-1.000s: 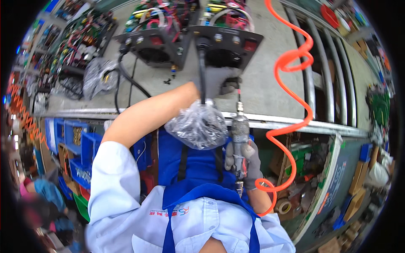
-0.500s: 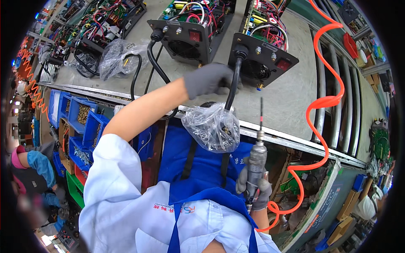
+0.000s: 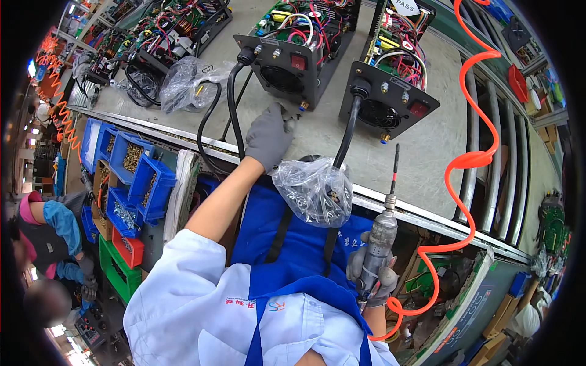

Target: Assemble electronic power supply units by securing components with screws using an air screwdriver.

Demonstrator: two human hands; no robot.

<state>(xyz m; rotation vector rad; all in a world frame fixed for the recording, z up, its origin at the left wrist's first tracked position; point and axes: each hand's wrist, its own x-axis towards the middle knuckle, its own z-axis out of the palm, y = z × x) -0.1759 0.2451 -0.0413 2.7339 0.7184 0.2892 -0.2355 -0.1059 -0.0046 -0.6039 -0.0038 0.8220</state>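
My left hand, in a grey glove, is at the bench's front edge, below the left metal unit. Its fingers curl together beside the unit's brass fitting; what they pinch is too blurred to make out. In my gloved right hand is an air screwdriver, held upright with its bit pointing at the bench. The right metal unit has a fan, a red switch and a thick black cable. That cable runs down to a clear plastic bag hanging over the edge before my apron.
An orange coiled air hose loops down on the right beside metal rollers. More open units with circuit boards stand at the back left. Blue bins of screws are at the left. A co-worker's sleeved arm shows farther left.
My left hand has moved left, from the right unit's cable to the space below the left unit. My right hand keeps hold of the screwdriver. The whole view has shifted slightly.
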